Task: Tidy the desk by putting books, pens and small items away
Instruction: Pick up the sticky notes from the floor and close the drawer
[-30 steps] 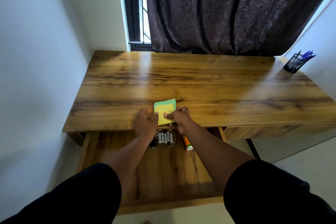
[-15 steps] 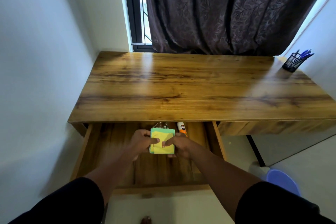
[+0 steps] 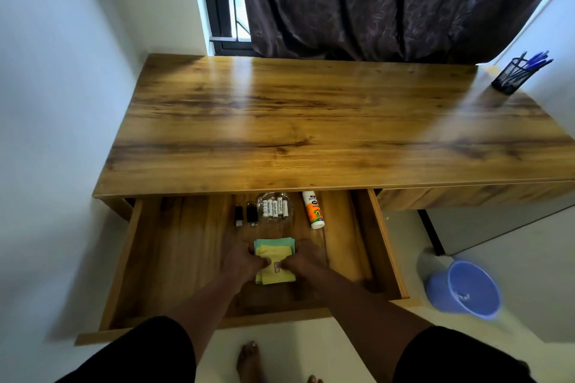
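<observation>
Two hands | sticky notes (image 3: 273, 261) pinched between fingers (image 3: 264, 262) | drawer (image 3: 186, 258)

Desk (image 3: 311, 121) drawer (image 3: 174, 258) stands pulled out. Both hands are inside it: left hand (image 3: 241, 263) and right hand (image 3: 306, 260) grip opposite sides of a pad of sticky notes (image 3: 273, 261), yellow over green. Behind the pad lie two small black items (image 3: 245, 214), a clear dish of batteries (image 3: 275, 208) and a glue bottle (image 3: 313, 210). Pen holder (image 3: 513, 73) stands at the desk's far right corner. Blue bin (image 3: 465, 289) sits on the floor.
</observation>
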{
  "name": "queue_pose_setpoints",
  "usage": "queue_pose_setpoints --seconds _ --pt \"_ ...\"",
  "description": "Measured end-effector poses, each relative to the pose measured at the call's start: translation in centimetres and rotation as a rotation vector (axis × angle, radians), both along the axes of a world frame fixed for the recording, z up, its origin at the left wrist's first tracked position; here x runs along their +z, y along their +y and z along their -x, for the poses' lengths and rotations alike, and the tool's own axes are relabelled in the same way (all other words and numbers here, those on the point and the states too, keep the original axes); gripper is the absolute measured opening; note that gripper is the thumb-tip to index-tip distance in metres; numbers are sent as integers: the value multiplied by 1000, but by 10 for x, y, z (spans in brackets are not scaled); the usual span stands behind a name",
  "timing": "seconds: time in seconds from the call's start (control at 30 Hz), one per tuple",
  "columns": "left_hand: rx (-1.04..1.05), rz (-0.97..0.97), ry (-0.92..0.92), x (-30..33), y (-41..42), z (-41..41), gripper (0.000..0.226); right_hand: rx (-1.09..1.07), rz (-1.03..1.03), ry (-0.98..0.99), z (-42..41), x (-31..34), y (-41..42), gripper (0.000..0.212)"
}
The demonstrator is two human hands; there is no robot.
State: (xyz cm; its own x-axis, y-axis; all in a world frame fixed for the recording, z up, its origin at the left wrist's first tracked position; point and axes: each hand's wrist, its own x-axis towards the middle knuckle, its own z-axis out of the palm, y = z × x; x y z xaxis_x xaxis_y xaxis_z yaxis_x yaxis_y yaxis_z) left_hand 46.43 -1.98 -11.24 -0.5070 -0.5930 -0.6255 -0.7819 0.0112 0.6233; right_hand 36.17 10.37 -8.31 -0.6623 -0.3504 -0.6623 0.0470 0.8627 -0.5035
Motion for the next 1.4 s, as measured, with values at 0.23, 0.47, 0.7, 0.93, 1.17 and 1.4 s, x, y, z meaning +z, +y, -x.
queue_pose_setpoints --seconds 0.23,0.47,0.7,0.93,1.17,1.4 --pt "-160 243 -115 1 -3 3 48 86 -118 168 3 7 -6 60" --pt "-274 378 -166 0 -1 2 67 132 -116 229 0 -8 -1 58" --pt "-401 499 -185 4 -8 -8 78 236 -28 296 11 -13 7 70" --pt "-785 515 -52 39 -19 -11 101 581 -5 372 21 8 18 76" --pt "-1116 465 -142 57 -1 -39 148 813 -35 32 9 33 52 73" --pt "-1164 614 -184 64 27 -57 160 937 -24 240 -17 43 82 83"
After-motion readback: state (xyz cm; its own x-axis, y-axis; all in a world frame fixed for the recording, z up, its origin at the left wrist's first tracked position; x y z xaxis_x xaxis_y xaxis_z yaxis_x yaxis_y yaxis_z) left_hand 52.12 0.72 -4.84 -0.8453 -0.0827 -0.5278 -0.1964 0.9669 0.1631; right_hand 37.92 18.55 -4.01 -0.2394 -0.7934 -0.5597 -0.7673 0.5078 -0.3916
